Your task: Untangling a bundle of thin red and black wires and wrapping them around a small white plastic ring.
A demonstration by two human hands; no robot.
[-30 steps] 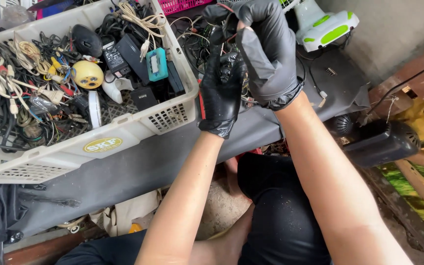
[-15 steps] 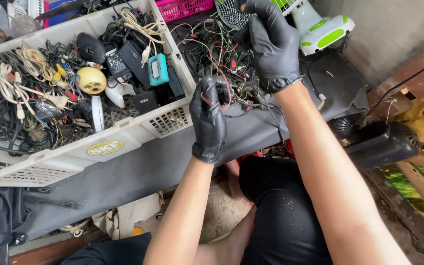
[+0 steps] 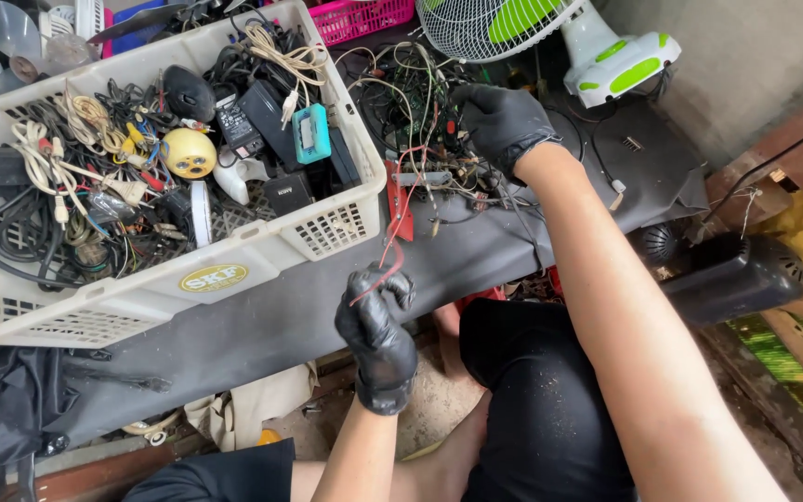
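Observation:
Both my hands wear black gloves. My left hand [image 3: 378, 333] is low, in front of the dark bench edge, pinching a thin red wire [image 3: 390, 249] that runs up to a tangle of wires and small circuit boards [image 3: 420, 139] on the bench. My right hand [image 3: 502, 125] rests on top of that tangle, fingers pressed down on it. A red bracket-like piece [image 3: 400, 200] stands at the left side of the tangle.
A white plastic basket [image 3: 262, 256] full of cables, chargers and adapters sits to the left. A white and green fan [image 3: 550, 37] stands at the back, a pink basket [image 3: 364, 17] beside it. A black speaker-like object [image 3: 727, 274] lies at the right. My knees are below.
My left hand has come down and away from the tangle, drawing the red wire with it. My right hand has dropped from a raised position onto the wire pile.

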